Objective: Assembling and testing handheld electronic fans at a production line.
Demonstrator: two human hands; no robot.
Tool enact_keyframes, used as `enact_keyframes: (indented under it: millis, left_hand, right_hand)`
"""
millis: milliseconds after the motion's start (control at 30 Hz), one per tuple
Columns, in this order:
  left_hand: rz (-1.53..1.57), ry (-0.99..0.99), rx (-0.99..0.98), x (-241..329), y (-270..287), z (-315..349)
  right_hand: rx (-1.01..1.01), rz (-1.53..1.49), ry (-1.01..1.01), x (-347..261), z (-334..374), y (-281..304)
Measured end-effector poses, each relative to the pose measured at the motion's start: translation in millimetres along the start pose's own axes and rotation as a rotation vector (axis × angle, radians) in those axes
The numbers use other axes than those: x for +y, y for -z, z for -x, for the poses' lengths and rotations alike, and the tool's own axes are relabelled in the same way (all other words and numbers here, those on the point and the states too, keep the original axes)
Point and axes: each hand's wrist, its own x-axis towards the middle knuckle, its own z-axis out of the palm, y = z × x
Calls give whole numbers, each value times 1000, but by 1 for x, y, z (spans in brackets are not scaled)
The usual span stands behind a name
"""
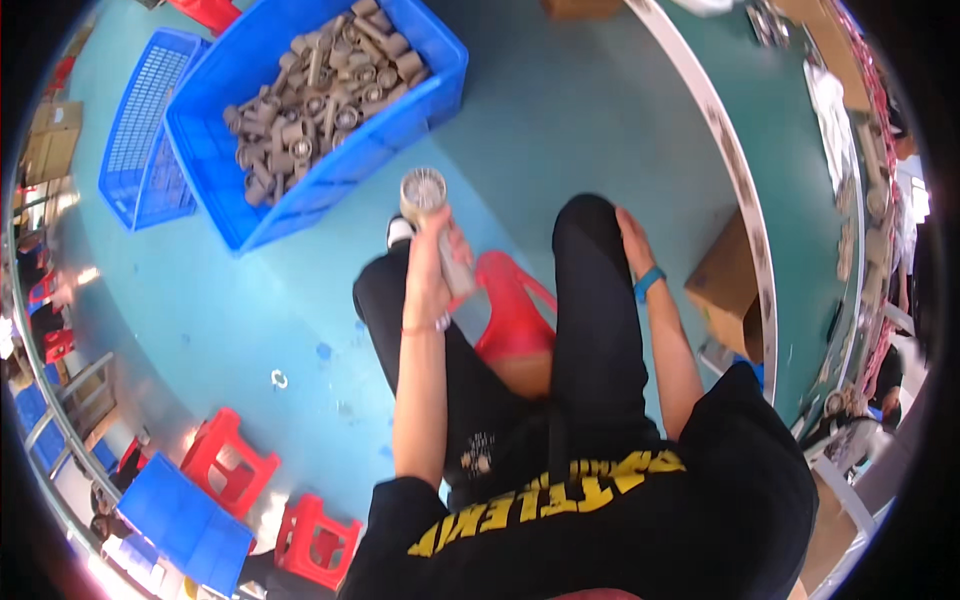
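My left hand [430, 265] is wrapped around the handle of a beige-grey handheld fan [424, 189], holding it upright in front of my left knee. The fan's round, grilled head points away from me, above my fingers. On the outer side of my right knee, my right hand [634, 243] rests with its fingers stretched out and holds nothing. Beyond the left hand stands a large blue bin [340, 183] heaped with many similar beige-grey fans [322, 100]. A red plastic stool [512, 325] shows between my legs.
Beside the bin leans a blue mesh crate [150, 90]. Red stools [228, 460] and a blue box [190, 520] stand at lower left. To my right, a cardboard box [728, 280] sits by a pale curved edge [735, 150], with a cluttered bench [850, 230] beyond.
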Motion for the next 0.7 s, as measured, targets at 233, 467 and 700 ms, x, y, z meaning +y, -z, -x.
enact_keyframes:
  millis: [233,467,700]
  left_hand:
    - [-168,-99,117,3,27,10]
    - [-239,-84,137,-8,21,11]
    - [-518,-12,55,-30,0,-9]
  right_hand:
    - [184,1018,253,-49,129,1]
    - [264,1184,114,-22,178,28]
    - [323,1127,-44,-19,185,28]
